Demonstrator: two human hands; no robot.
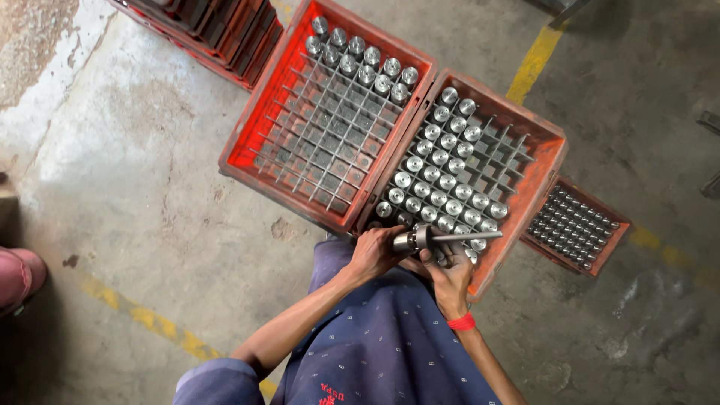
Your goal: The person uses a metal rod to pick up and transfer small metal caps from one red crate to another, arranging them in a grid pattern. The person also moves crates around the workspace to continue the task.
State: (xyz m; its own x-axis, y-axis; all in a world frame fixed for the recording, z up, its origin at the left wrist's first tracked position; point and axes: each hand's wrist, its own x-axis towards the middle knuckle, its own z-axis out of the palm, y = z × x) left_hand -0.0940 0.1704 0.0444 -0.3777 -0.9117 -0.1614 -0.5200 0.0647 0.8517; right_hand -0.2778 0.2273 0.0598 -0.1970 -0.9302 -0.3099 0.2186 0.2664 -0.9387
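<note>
My left hand grips the thick head end of a long steel shaft part, held level over the near edge of the right orange crate. Just under the shaft, my right hand curls its fingers at the crate's near corner; it seems to hold a small round part, though that is hard to see. A red band circles that wrist. The right crate's wire grid holds several shiny steel cylinders standing on end. The left orange crate has cylinders only along its far rows.
A lower crate with several small dark metal parts sticks out from under the right crate. Stacked red crates stand at the top left. Yellow floor lines cross the concrete. A pink-clad bit of another person shows at the left edge.
</note>
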